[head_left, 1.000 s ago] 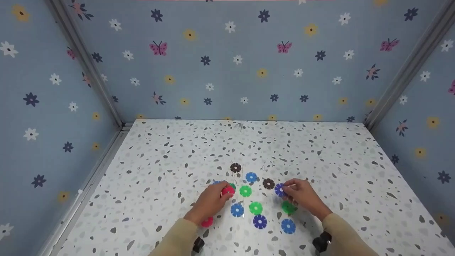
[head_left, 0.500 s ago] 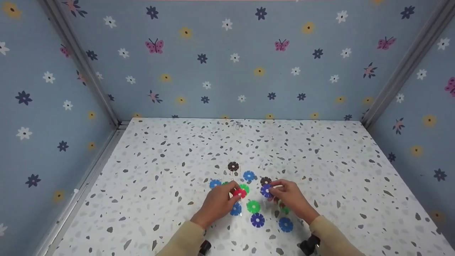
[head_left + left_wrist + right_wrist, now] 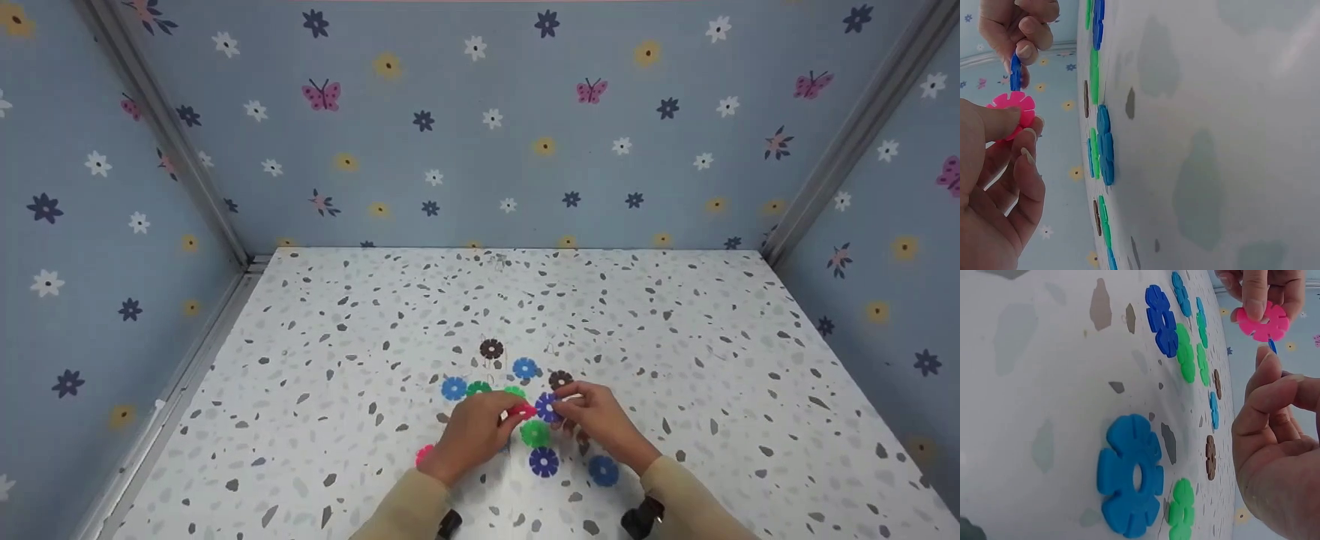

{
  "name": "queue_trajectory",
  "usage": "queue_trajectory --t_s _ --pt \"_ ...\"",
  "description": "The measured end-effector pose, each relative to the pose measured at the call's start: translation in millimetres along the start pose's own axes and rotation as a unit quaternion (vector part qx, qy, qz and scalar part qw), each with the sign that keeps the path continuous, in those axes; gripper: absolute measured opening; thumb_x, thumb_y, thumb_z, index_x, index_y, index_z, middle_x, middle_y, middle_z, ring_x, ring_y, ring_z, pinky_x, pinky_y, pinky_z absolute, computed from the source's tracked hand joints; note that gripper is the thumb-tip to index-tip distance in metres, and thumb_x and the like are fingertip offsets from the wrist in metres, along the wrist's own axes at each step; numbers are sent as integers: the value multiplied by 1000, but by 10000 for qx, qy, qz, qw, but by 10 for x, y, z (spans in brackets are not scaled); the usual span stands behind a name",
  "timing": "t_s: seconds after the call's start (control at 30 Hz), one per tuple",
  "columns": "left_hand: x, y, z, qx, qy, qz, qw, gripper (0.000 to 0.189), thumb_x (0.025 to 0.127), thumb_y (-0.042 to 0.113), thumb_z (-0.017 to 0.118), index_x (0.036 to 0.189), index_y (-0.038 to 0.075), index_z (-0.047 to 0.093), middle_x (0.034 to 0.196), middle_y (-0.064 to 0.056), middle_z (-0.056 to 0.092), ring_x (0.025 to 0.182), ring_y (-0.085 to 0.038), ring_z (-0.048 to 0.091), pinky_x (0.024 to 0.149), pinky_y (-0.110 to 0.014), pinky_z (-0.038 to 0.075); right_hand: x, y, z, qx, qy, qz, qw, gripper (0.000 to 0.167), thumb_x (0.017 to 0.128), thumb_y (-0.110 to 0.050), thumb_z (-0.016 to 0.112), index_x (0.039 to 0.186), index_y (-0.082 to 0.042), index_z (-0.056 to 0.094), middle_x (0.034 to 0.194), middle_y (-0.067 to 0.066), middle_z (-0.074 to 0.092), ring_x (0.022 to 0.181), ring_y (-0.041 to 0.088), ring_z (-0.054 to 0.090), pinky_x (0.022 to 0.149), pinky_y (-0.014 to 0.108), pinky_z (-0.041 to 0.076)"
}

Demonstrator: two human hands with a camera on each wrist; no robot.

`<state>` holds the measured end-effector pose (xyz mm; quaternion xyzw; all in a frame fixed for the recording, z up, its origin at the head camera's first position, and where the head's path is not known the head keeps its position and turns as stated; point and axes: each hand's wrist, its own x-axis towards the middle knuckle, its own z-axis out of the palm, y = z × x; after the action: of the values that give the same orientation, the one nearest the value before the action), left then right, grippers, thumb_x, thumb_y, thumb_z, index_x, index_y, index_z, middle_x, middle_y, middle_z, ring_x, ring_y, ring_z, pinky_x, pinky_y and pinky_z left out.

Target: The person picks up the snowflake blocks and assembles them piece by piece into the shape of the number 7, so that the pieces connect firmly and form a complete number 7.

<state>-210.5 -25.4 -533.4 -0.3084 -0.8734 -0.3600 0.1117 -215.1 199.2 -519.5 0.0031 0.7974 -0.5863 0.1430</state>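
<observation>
My left hand (image 3: 474, 431) pinches a pink notched plastic disc (image 3: 523, 410), a snowflake-shaped building piece, between thumb and fingers. Opposite it, my right hand (image 3: 604, 421) pinches a dark blue notched disc (image 3: 546, 407) of the same kind. The two discs meet rim to rim above the table, set crosswise. From the left wrist, the pink disc (image 3: 1023, 102) faces the camera while the blue disc (image 3: 1015, 73) stands edge-on at its rim. In the right wrist view only a thin blue edge shows under the pink disc (image 3: 1276, 322).
Several loose discs lie flat around the hands: a brown disc (image 3: 491, 349), a light blue disc (image 3: 525, 367), a green disc (image 3: 535, 433), a dark blue disc (image 3: 544, 462) and a blue disc (image 3: 603, 471). A pink disc (image 3: 424, 454) is partly behind the left wrist. Patterned panels (image 3: 480, 150) enclose the speckled table (image 3: 375, 300).
My left hand has moved right and turned the pink disc from face-up to edge-on in the head view. My right hand has carried the dark blue disc left, so the discs now meet.
</observation>
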Motion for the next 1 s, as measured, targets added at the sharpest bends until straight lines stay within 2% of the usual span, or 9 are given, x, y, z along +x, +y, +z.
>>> queue_trajectory --t_s 0.27,0.43,0.53,0.8,1.0 --pt "27 28 40 -121 133 52 9998 7 94 16 69 96 14 76 91 5 72 77 -6 64 70 -21 52 -10 5 26 -71 -3 -1 10000 17 96 -12 62 110 -2 62 78 9 70 62 17 59 50 26 46" --pt "18 36 46 -155 225 -43 9996 3 92 15 72 91 12 71 83 4 70 66 -4 57 61 -18 48 -22 -13 51 -87 -33 22 10000 14 96 -11 61 107 -2 61 76 9 69 59 17 57 49 27 46" --pt "16 39 36 -130 276 -66 9995 9 89 14 75 88 12 66 78 4 68 63 -4 54 57 -17 46 -29 -40 55 -1 -19 5 10000 12 96 -8 61 106 -1 61 75 9 68 59 17 56 50 27 47" --pt "40 54 26 -282 56 -68 9996 11 87 12 76 87 11 65 78 3 67 65 -4 55 60 -17 48 -55 -32 60 197 -38 -177 9996 10 95 -2 60 105 1 58 73 9 67 58 15 56 52 26 46" --pt "52 56 42 -409 64 -35 9991 13 86 6 76 85 10 64 75 2 64 63 -5 52 58 -18 46 -46 6 95 404 -12 -353 9986 7 95 0 60 101 1 57 71 8 65 55 15 55 50 26 46"
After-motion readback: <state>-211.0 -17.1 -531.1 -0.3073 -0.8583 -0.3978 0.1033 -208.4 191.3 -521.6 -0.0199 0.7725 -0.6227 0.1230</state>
